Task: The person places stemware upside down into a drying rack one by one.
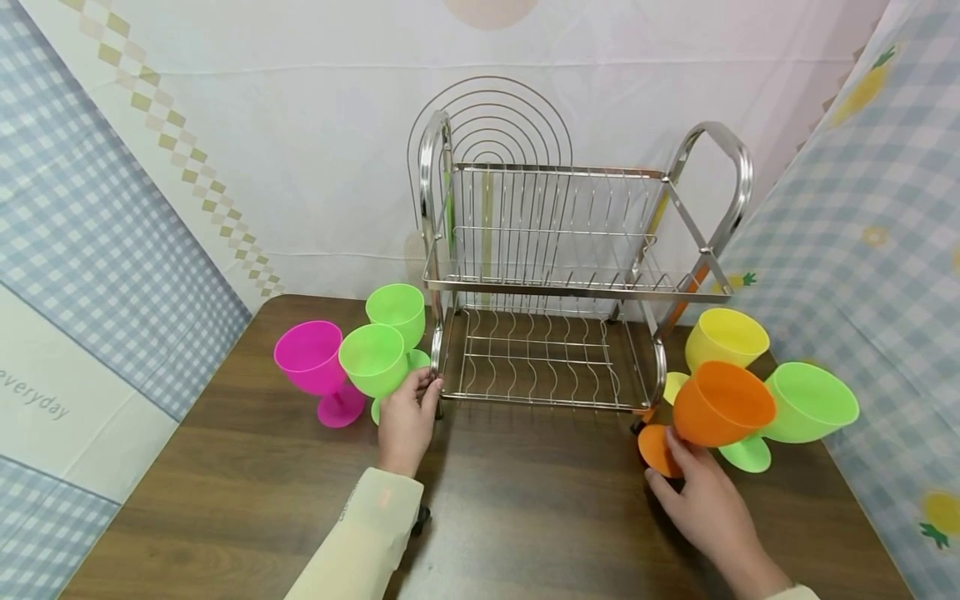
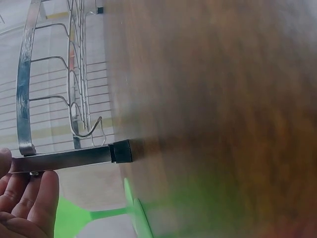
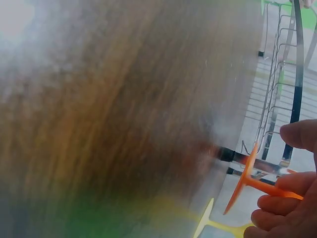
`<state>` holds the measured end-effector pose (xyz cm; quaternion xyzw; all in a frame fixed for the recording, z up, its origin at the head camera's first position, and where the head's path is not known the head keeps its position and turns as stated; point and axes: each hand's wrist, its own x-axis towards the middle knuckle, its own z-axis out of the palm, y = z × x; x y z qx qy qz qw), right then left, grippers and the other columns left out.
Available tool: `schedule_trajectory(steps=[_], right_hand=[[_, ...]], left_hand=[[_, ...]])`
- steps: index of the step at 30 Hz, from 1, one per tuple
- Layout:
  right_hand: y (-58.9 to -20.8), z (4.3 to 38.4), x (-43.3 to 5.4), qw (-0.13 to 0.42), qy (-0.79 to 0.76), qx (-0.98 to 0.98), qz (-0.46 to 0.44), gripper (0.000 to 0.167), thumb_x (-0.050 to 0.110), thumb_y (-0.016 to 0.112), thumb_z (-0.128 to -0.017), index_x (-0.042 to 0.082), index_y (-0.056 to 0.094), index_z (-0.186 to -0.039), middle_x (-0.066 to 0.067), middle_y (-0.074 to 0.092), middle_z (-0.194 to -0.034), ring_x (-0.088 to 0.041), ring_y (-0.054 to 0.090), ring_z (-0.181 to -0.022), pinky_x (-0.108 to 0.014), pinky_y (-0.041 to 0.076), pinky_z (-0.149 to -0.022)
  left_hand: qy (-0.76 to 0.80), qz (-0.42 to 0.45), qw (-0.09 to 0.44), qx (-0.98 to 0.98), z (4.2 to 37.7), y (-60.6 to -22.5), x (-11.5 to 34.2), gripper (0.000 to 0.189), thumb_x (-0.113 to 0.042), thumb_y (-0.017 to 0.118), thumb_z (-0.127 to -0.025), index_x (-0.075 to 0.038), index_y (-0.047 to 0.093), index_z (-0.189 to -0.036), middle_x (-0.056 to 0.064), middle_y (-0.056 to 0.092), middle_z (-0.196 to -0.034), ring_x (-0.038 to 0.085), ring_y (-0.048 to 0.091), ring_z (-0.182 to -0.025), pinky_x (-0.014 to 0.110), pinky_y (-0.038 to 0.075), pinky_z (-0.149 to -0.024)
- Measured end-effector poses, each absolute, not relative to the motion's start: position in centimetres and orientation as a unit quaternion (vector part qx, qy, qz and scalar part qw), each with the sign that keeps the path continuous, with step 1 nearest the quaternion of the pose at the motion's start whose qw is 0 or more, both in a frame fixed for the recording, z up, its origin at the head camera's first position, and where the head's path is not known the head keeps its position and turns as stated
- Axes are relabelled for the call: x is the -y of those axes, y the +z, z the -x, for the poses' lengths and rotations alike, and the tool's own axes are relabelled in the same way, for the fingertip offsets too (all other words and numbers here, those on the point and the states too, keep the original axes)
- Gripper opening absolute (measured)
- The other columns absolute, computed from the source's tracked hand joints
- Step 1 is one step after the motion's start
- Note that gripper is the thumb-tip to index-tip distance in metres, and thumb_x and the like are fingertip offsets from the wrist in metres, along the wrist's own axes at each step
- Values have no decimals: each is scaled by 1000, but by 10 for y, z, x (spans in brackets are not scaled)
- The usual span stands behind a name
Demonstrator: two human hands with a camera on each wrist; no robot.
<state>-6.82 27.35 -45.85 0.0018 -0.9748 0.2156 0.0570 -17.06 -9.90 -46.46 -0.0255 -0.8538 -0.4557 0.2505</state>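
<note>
We're facing a wood-grain tabletop [image 1: 525, 517] backed by patterned cloth [image 1: 322, 183]. Magenta [image 1: 309, 360] and two green goblets [image 1: 372, 360] are standing left of the wire rack [image 1: 570, 292], whose left post our left fingers [image 2: 45, 198] are pinching. Rightward, our right fingers [image 3: 277, 204] are curling round the stem of the tilted orange goblet [image 1: 723, 408], yellow [image 1: 726, 337] and green goblets [image 1: 813, 404] crowding it.

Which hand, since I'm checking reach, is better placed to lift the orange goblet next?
The right hand, I'd judge: it holds the orange goblet by the stem, while the left hand grips the opposite side of the rack.
</note>
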Motion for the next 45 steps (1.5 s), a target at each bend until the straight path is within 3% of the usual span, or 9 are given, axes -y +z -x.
schedule_trajectory(steps=[10, 14, 19, 29, 32, 35, 39, 42, 45], right_hand=[[-463, 61, -270, 254, 234, 938, -40, 39, 7, 83, -80, 1, 74, -117, -19, 71, -117, -41, 67, -105, -61, 52, -82], [-464, 59, -270, 299, 225, 927, -39, 29, 1, 84, -77, 8, 80, -105, -7, 76, -105, -30, 72, -92, -30, 58, -78], [-464, 57, -269, 296, 241, 924, -4, 21, -3, 81, -79, 11, 77, -93, -2, 77, -95, -18, 71, -78, 3, 40, -69], [-462, 54, -263, 240, 284, 921, 114, 33, 9, 88, -77, 10, 56, -88, -6, 75, -82, 0, 63, -72, -5, 46, -59], [-461, 54, -263, 221, 298, 920, 127, 35, 12, 87, -78, 9, 59, -99, -6, 77, -88, 12, 59, -79, -29, 60, -75], [-462, 53, -264, 228, 299, 919, 117, 37, 12, 87, -78, 7, 63, -105, -7, 77, -90, 3, 66, -84, -49, 57, -82], [-462, 53, -266, 262, 287, 917, 94, 27, 10, 90, -74, 10, 75, -96, -5, 77, -84, -9, 71, -78, -20, 57, -72], [-463, 53, -266, 269, 301, 910, 92, 23, 8, 91, -72, 12, 77, -90, -6, 77, -82, 10, 61, -73, 1, 42, -64], [-462, 52, -266, 262, 318, 906, 96, 22, 8, 91, -72, 12, 78, -90, -7, 77, -83, 19, 54, -73, 2, 40, -64]], left_hand=[[-448, 28, 254, 856, 171, -463, 99, 18, -14, 71, -95, -3, 72, -110, 12, 76, -101, 28, 74, -90, 42, 62, -80], [-449, 28, 253, 856, 171, -462, 98, 19, -15, 71, -95, -3, 72, -110, 12, 76, -101, 29, 74, -90, 42, 62, -80], [-450, 28, 253, 856, 171, -462, 99, 19, -15, 71, -95, -3, 72, -110, 12, 76, -102, 29, 74, -90, 42, 62, -80], [-450, 28, 254, 856, 172, -462, 99, 18, -15, 71, -95, -4, 72, -109, 12, 76, -101, 29, 74, -90, 42, 62, -80], [-451, 28, 252, 856, 172, -463, 99, 18, -15, 71, -95, -4, 72, -109, 12, 76, -101, 29, 74, -90, 42, 62, -80], [-453, 25, 249, 855, 171, -463, 99, 17, -15, 71, -95, -4, 72, -109, 12, 76, -102, 29, 74, -91, 42, 62, -80], [-456, 20, 243, 856, 170, -463, 99, 17, -16, 71, -95, -5, 72, -108, 12, 76, -102, 28, 74, -91, 42, 62, -80], [-457, 19, 240, 856, 170, -463, 99, 17, -16, 71, -95, -5, 72, -108, 12, 76, -102, 28, 74, -91, 42, 62, -80], [-457, 19, 240, 856, 170, -463, 99, 16, -16, 70, -95, -5, 72, -108, 12, 76, -102, 29, 74, -91, 42, 62, -80]])
